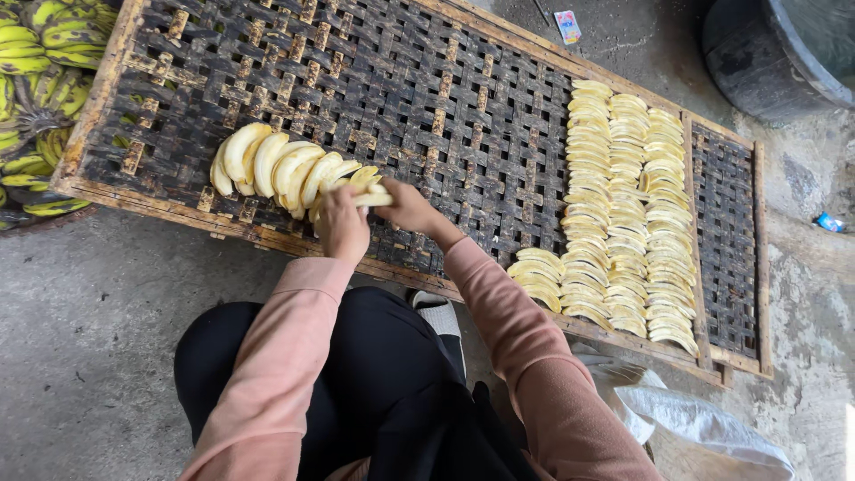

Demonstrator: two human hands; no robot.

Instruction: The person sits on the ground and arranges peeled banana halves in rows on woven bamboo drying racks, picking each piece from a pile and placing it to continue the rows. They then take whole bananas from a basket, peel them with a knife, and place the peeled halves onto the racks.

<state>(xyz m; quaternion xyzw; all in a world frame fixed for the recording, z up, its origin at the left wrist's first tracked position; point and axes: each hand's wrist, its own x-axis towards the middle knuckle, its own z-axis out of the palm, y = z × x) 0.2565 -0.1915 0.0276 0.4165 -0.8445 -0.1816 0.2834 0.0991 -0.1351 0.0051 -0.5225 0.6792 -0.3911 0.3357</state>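
Peeled banana slices (pixel 285 169), pale yellow, heaped in an overlapping row at left centre of frame, resting on woven bamboo drying rack (pixel 427 98). Left hand (pixel 343 223) curled at near end of heap, fingers closed over slices there. Right hand (pixel 405 207) just beside it, pinching one slice (pixel 374 199) between thumb and fingers, slice lying level above rack edge. Both grips closed, only lightly, judging by unflattened fruit.

Handling assessment: light, soft, easily bruised or snapped across the length; cut faces likely moist and somewhat slippery. Best taken near mid-length with flat finger pads, supported from beneath, not squeezed at tips. Heap loosely stacked; liable to slide if nudged from the side.

Laid slices (pixel 623 205) set in three neat columns at right of frame, with a shorter fourth column begun at lower centre-right, well apart from heap. Open rack surface between the two groups.

Unpeeled green-yellow bananas (pixel 40 53) piled at upper left, off rack. Dark tub (pixel 775 53) at upper right. White plastic sack (pixel 695 419) on concrete floor (pixel 89 338) at lower right. Pink sleeves (pixel 285 356) and dark trousers in foreground.
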